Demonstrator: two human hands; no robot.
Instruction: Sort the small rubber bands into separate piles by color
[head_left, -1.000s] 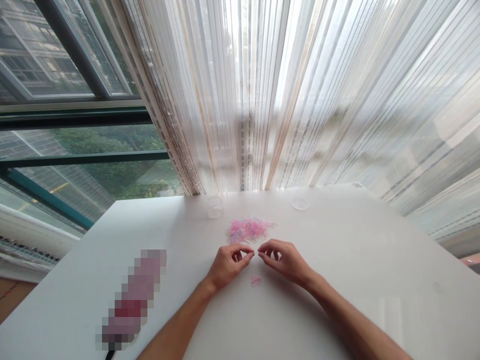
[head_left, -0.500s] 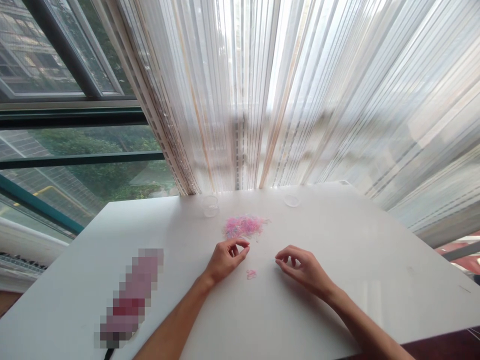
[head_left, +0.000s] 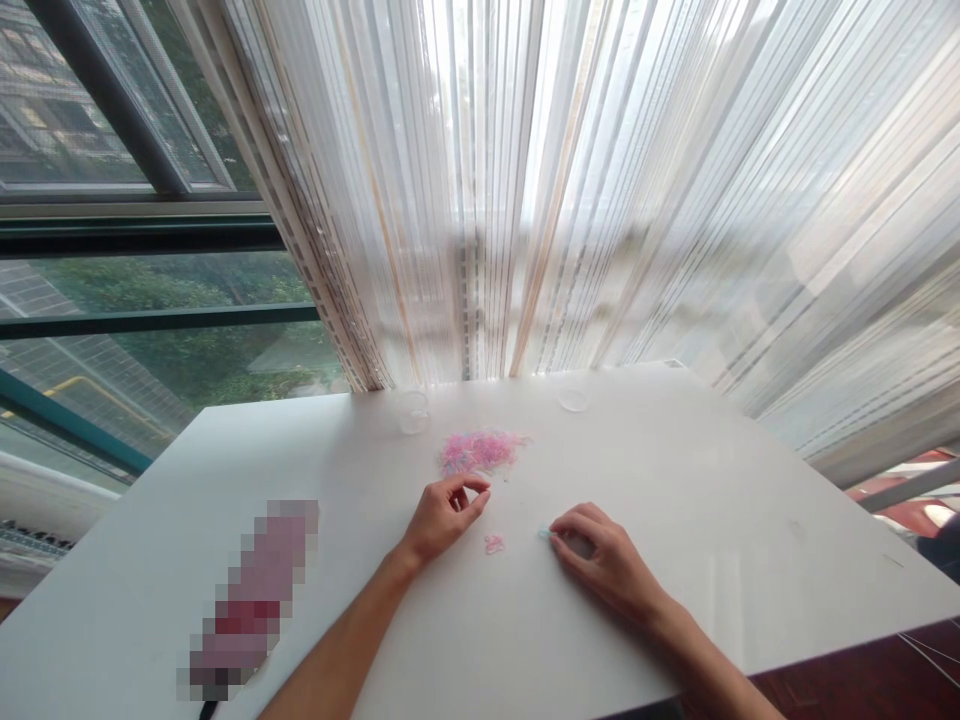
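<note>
A heap of tiny pink, blue and purple elastic bands (head_left: pixel 478 450) lies on the white table (head_left: pixel 720 520). My left hand (head_left: pixel 441 515) rests just below the heap, thumb and forefinger curled in a pinch; what it holds is too small to see. My right hand (head_left: pixel 600 550) lies knuckles up on the table, fingertips pressed on a small pale blue band (head_left: pixel 543 534). A small cluster of pink bands (head_left: pixel 493 544) sits between my two hands.
A clear small cup (head_left: pixel 413 411) and a clear round lid (head_left: pixel 573 400) stand at the table's far edge by the sheer curtain. A blurred-out long object (head_left: pixel 251 598) lies at the left. The table's right edge drops off near a dark floor.
My hands, touching fingertip to fingertip a second ago, have parted. The right hand moved right and down onto the table by a blue band. The left hand stayed put.
</note>
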